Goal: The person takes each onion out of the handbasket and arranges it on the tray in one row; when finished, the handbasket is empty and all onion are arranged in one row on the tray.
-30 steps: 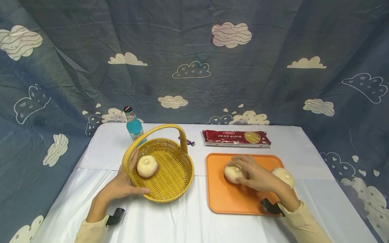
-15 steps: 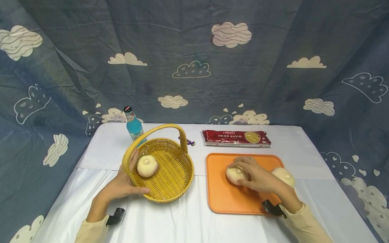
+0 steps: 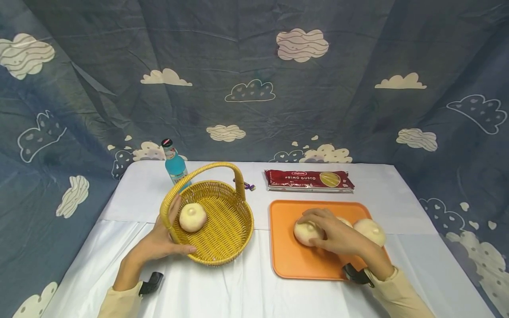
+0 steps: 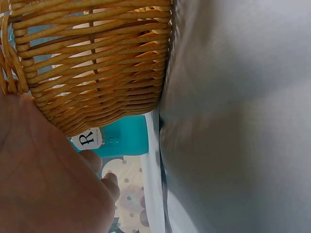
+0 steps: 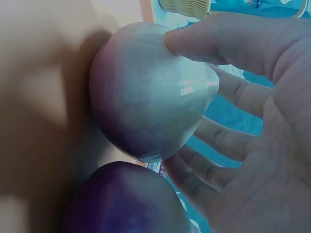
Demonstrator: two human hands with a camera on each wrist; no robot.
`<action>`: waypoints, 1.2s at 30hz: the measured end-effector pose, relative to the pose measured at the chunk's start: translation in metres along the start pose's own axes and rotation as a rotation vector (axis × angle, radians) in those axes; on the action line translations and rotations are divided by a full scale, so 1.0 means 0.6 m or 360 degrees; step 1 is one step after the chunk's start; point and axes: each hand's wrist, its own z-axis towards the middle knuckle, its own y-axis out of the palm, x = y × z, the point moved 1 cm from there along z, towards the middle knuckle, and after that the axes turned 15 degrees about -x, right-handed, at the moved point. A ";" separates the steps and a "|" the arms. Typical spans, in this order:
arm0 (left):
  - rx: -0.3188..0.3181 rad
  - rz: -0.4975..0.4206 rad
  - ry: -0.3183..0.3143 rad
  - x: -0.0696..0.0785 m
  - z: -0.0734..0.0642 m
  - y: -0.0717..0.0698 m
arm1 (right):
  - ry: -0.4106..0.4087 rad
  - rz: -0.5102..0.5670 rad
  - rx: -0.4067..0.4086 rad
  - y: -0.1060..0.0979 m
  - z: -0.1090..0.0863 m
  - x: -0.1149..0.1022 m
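In the head view my left hand (image 3: 159,240) holds the left side of a yellow wicker basket (image 3: 234,238), its thumb over the rim. The basket's woven side (image 4: 97,68) lies against that palm in the left wrist view. Inside the basket sits one pale, peach-shaped fruit (image 3: 192,217) with a small nub on top. My right hand (image 3: 338,232) grips another peach-shaped fruit (image 5: 146,92) over the orange tray (image 3: 292,265), thumb and fingers around it. Two more such fruits rest on the tray's right part, one (image 3: 370,231) beside my wrist and one (image 3: 344,221) mostly hidden behind my hand.
A blue bottle (image 3: 176,165) stands behind the basket on the left. Small purple-wrapped candy (image 3: 249,187) lies behind the basket's right side. A red spaghetti pack (image 3: 309,181) lies behind the tray. A dark cloud-print cloth (image 3: 254,119) hangs at the table's back.
My right hand and its fruit shift slightly right, then back left. A fruit hidden behind the hand earlier now partly shows. My left hand and the basket stay still.
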 end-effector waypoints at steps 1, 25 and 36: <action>0.0003 -0.0004 0.0003 0.000 0.000 0.000 | 0.0003 -0.0001 -0.0002 0.000 0.000 0.000; 0.0000 -0.0008 0.0006 -0.004 0.000 0.000 | 0.0035 -0.0013 -0.0031 -0.004 -0.005 0.006; 0.0001 -0.0010 0.0001 -0.005 0.000 0.001 | 0.0002 -0.0024 -0.0004 -0.003 -0.006 0.008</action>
